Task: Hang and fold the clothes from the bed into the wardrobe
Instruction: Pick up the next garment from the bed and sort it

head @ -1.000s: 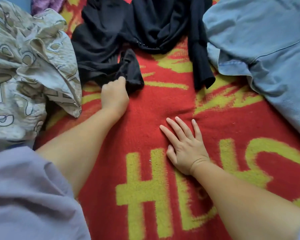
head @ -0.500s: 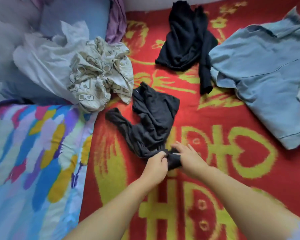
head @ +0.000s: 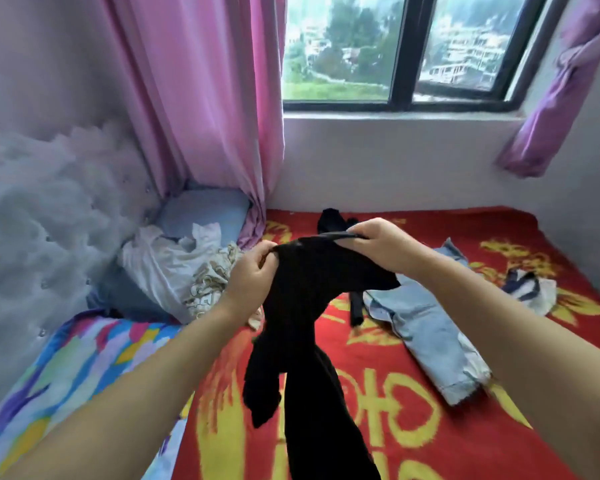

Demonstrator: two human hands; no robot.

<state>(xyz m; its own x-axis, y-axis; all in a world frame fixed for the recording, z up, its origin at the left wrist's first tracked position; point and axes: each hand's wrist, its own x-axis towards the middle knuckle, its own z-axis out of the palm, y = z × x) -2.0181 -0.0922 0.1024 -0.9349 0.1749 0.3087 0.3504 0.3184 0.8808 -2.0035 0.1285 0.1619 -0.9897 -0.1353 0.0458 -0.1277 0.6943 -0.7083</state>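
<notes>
I hold a black garment [head: 309, 306] up in the air over the bed, its long legs or sleeves dangling down. My left hand [head: 252, 278] grips its top edge on the left and my right hand [head: 378, 245] grips the top edge on the right. Behind it on the red and yellow blanket [head: 413, 427] lie a light blue denim garment [head: 426, 327], a second black garment [head: 331, 220] near the wall, and a white and navy piece [head: 530, 289]. A white garment [head: 163, 261] and a patterned beige one [head: 208, 282] are heaped at the left.
A multicoloured sheet [head: 66, 368] covers the bed's left side, with a blue pillow [head: 205, 211] and a padded white headboard [head: 32, 220]. Pink curtains [head: 205, 98] and a window [head: 395, 53] stand behind the bed. No wardrobe is in view.
Both hands have lifted the black garment off the blanket into the air. My view has swung up from the bed to the window and wall.
</notes>
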